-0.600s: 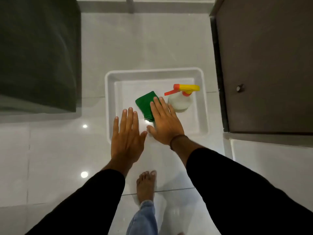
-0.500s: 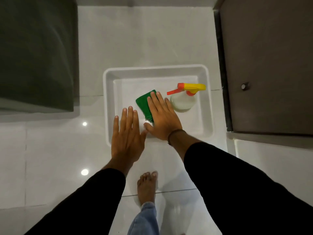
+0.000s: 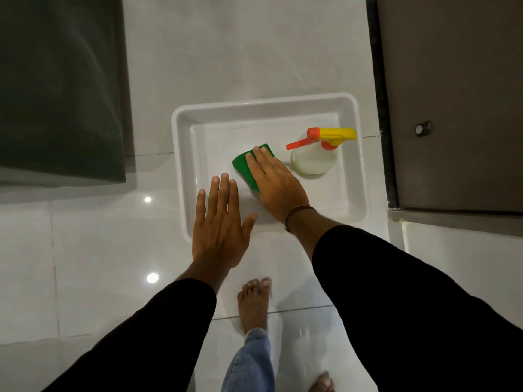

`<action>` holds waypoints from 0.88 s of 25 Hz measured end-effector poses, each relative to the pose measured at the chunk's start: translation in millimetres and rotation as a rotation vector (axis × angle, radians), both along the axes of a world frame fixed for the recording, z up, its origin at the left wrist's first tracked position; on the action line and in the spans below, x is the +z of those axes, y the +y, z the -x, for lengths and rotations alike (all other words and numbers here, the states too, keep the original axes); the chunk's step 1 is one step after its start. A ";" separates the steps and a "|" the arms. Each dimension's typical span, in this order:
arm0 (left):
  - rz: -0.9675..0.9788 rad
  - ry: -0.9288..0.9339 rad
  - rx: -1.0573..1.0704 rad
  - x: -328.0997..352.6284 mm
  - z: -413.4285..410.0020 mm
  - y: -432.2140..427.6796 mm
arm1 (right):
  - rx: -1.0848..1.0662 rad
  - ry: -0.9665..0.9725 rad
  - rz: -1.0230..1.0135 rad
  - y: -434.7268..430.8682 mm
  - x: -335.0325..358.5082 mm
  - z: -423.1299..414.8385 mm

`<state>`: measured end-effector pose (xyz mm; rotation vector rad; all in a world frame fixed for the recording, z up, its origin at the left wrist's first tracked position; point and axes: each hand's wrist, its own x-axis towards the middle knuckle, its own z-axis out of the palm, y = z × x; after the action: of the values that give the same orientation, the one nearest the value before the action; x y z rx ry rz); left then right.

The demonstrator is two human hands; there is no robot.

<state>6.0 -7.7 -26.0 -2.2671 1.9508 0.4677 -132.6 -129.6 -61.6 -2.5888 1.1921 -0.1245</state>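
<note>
A white plastic tray (image 3: 181,176) lies on the glossy white floor. Inside it are a green sponge (image 3: 240,164) and a white spray bottle (image 3: 314,161) with a yellow and orange trigger head. My right hand (image 3: 276,183) lies over the sponge with straight fingers, covering most of it; the thumb is hidden. My left hand (image 3: 219,227) hovers flat over the tray's near left corner, fingers straight and together, holding nothing. The bottle stands just right of my right hand, apart from it.
A dark grey block (image 3: 59,86) fills the upper left. A brown cabinet door (image 3: 458,103) with a small round knob (image 3: 421,128) stands at the right. My bare feet (image 3: 253,304) are on the tiles below the tray.
My right hand has slid forward over the green sponge, covering more of it. The view has moved closer to the tray. My left hand stays flat by the tray's near left corner.
</note>
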 end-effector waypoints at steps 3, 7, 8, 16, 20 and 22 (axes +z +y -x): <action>0.015 0.017 -0.020 31.0 13.8 21.0 | -0.015 -0.038 -0.012 34.5 49.2 26.3; 0.016 0.042 -0.122 69.8 65.2 72.0 | -0.050 0.057 -0.030 117.2 117.2 99.7; 0.019 0.048 -0.139 73.9 83.3 86.7 | -0.088 0.070 -0.040 142.6 125.4 123.4; -0.036 0.061 -0.283 30.1 226.4 201.2 | -0.353 0.144 -0.310 310.2 80.7 289.5; -0.077 0.075 -0.348 -31.6 275.1 223.6 | -0.500 0.068 -0.419 338.3 19.6 335.1; -0.068 0.101 -0.393 -75.0 295.0 219.1 | -0.541 0.059 -0.433 340.2 -22.2 352.3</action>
<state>-289.0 211.5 -101.1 -1.7855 2.3149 0.5948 -484.9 210.6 -83.8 -1.8698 1.6970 0.0923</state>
